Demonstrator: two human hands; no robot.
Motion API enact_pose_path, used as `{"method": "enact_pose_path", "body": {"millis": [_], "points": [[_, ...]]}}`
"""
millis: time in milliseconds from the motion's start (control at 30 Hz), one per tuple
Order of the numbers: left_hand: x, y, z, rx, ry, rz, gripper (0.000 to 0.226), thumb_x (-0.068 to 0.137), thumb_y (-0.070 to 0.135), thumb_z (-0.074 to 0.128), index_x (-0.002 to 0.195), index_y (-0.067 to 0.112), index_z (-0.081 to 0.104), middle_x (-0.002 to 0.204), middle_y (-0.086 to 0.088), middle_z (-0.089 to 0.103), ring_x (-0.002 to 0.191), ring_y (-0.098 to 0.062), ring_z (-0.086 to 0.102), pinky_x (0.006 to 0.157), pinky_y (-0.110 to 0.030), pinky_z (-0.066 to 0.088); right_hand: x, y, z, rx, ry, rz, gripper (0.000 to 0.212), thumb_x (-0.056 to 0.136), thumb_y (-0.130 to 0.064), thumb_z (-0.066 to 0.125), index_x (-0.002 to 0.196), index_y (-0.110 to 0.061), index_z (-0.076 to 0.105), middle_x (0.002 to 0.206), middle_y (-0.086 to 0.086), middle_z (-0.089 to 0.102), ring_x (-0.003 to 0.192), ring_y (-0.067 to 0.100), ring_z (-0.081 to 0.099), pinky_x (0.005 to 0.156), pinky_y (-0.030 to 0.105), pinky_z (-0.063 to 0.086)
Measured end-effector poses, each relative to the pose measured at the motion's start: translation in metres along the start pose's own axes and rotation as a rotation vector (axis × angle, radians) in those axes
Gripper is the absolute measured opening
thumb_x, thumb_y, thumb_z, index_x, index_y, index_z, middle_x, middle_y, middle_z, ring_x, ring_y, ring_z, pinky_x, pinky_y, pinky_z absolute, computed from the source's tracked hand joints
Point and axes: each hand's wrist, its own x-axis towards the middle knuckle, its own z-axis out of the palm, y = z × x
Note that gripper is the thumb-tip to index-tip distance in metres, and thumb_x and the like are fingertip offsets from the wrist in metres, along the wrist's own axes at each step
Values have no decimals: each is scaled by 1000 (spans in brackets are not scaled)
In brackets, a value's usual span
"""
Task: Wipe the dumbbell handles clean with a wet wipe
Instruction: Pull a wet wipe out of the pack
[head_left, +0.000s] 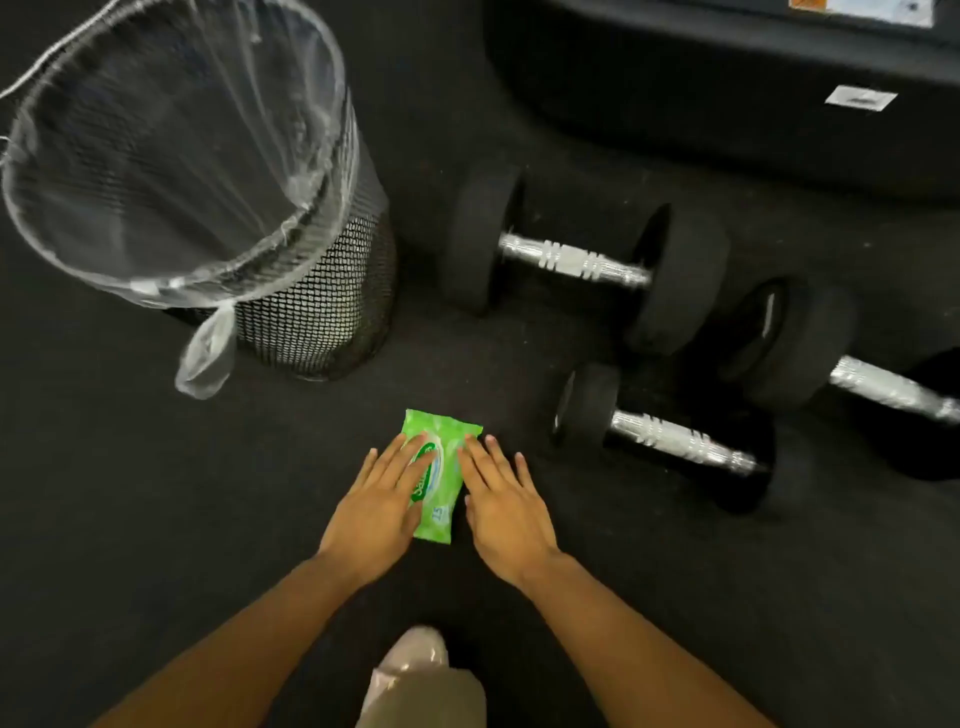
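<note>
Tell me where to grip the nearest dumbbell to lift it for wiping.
Grip the nearest dumbbell from above, fingers round the middle of its chrome handle. It lies flat on the floor, the bar held clear of it by the black end weights, which look too broad for one hand.

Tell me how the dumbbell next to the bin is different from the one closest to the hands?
The dumbbell by the bin lies farther away and looks bigger, with fatter black ends. The dumbbell nearest the hands looks smaller, with slimmer ends, and sits just right of the wipes pack. Both lie on the dark floor and have shiny ridged silver handles.
</note>
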Motion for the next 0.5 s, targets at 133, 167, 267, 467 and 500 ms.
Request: {"method": "enact_pose_path", "body": {"millis": [133, 167, 267, 467, 500], "points": [[22, -24, 4, 28, 77, 43, 59, 91, 18, 55, 144, 17, 31, 152, 2, 23, 141, -14, 12, 115, -37, 9, 21, 16, 11, -120, 85, -79, 59, 95, -21, 45, 147, -12, 17, 155, 1, 9, 140, 19, -2, 111, 45, 0], [29, -29, 7, 51, 75, 72, 61, 89, 18, 58, 143, 17, 32, 151, 1, 28, 140, -14, 16, 114, -38, 11, 24, 19, 15, -158, 101, -87, 61, 91, -25, 53, 144, -12, 27, 153, 2, 19, 140, 20, 9, 111, 48, 12], [40, -37, 8, 84, 65, 128, 66, 78, 20, 72, 137, 17, 42, 142, -1, 44, 135, -17, 32, 111, -41, 17, 26, 21, 26, -235, 171, -63, 54, 82, -34, 58, 131, -15, 51, 140, 2, 46, 130, 20, 41, 100, 46, 36], [52, -31, 9, -190, 174, 8, 42, 77, 14, 71, 116, 21, 58, 140, 9, 39, 136, -11, 25, 113, -25, 13, 27, 18, 37, -267, 170, 22, 55, 84, -35, 32, 132, -16, 51, 142, 1, 44, 130, 18, 40, 101, 46, 34], [52, -30, 10, -232, 186, -16, 35, 75, 11, 72, 107, 19, 61, 138, 8, 41, 134, -11, 27, 112, -25, 18, 27, 17, 37, -264, 168, 32, 55, 85, -35, 32, 132, -16, 50, 142, 1, 44, 131, 18, 39, 103, 45, 33]]}}
